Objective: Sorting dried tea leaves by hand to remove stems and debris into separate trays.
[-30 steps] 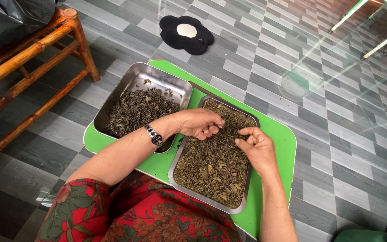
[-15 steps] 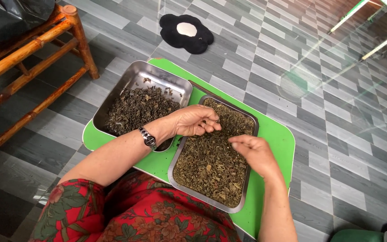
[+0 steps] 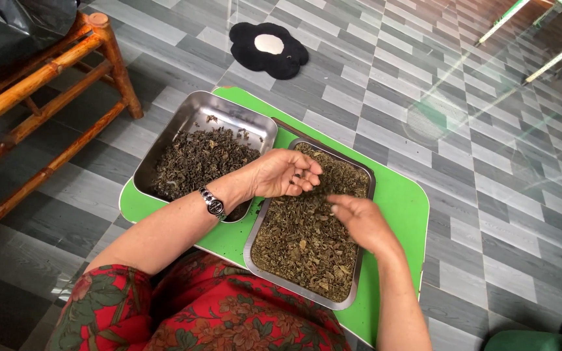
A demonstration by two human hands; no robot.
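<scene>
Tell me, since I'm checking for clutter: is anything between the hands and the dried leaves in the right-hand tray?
Nothing visible. The right hand rests on the dried leaves in the flat tray; the left hand hovers cupped just above them.

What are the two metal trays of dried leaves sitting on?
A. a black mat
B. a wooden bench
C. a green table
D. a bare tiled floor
C: both metal trays rest on the green table, above the grey tiled floor.
</scene>
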